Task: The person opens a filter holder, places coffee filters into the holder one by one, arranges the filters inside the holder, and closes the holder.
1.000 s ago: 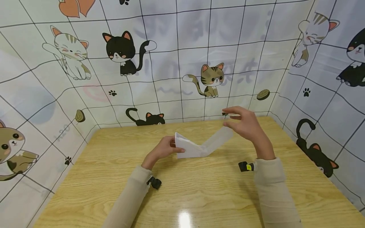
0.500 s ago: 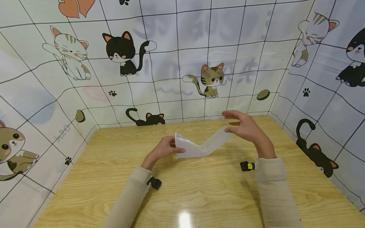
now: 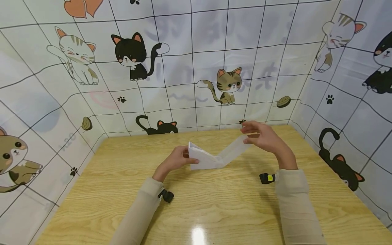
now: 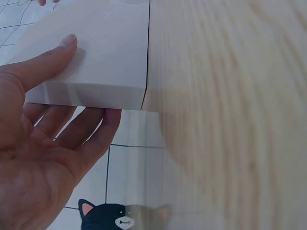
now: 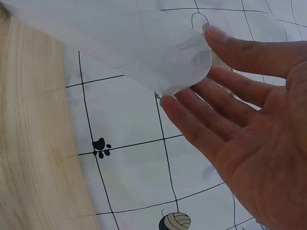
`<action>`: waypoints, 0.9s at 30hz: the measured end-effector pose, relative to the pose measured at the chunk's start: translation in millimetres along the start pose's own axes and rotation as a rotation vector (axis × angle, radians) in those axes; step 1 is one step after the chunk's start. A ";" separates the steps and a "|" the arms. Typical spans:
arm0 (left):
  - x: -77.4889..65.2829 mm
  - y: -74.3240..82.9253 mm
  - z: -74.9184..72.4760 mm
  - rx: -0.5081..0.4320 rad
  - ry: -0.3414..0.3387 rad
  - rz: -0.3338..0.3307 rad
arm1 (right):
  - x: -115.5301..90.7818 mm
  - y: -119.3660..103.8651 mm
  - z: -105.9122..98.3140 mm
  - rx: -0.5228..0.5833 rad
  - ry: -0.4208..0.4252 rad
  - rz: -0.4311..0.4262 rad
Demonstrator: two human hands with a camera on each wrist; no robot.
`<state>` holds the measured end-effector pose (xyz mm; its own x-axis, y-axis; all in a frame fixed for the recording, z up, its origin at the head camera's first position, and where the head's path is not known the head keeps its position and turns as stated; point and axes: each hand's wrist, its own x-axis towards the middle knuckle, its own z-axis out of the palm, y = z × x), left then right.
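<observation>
My left hand (image 3: 177,157) grips the left end of a small white box (image 3: 205,161). Its thumb lies flat on the near face, and the other fingers reach behind, as the left wrist view shows. From the box's right end a translucent, film-like sheet or flap (image 5: 139,43) slants up to the right. My right hand (image 3: 261,136) is at the sheet's upper end, thumb on one side and long, mostly straight fingers on the other. In the right wrist view its thumb tip (image 5: 213,36) is right at the rounded edge, and a fingertip overlaps the lower corner.
Both hands are over a light wooden table (image 3: 196,197), whose far edge meets a white cloth backdrop (image 3: 171,75) with cat drawings and grid lines. The backdrop also walls both sides. A small black camera is on each wrist.
My right hand has moved slightly right and down, and its fingers have come a little closer to the thumb around the sheet's end. My left hand and the box have stayed put.
</observation>
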<state>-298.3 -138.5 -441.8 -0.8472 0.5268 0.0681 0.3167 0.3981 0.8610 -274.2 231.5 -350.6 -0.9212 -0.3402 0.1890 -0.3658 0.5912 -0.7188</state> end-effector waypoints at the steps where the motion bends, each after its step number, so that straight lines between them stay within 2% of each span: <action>1: 0.3 0.0 0.3 0.001 0.000 -0.001 | -0.5 1.2 -0.5 -0.004 -0.002 0.008; 8: 1.3 -0.3 2.2 0.013 0.002 -0.006 | -1.9 7.3 -1.5 -0.074 -0.026 0.026; 14: 2.3 1.7 0.7 0.019 -0.011 -0.001 | -1.2 11.6 -0.9 -0.048 -0.077 0.043; 22: -12.5 35.1 -3.4 0.003 -0.023 0.026 | -1.0 12.7 -0.6 -0.010 -0.102 0.047; 27: -13.2 36.7 -3.8 0.002 -0.021 0.025 | -1.1 13.2 -1.1 0.002 -0.102 0.056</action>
<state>-277.1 -133.7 -409.2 -0.8298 0.5524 0.0786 0.3382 0.3860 0.8583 -278.2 240.5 -359.5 -0.9218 -0.3794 0.0800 -0.3142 0.6099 -0.7275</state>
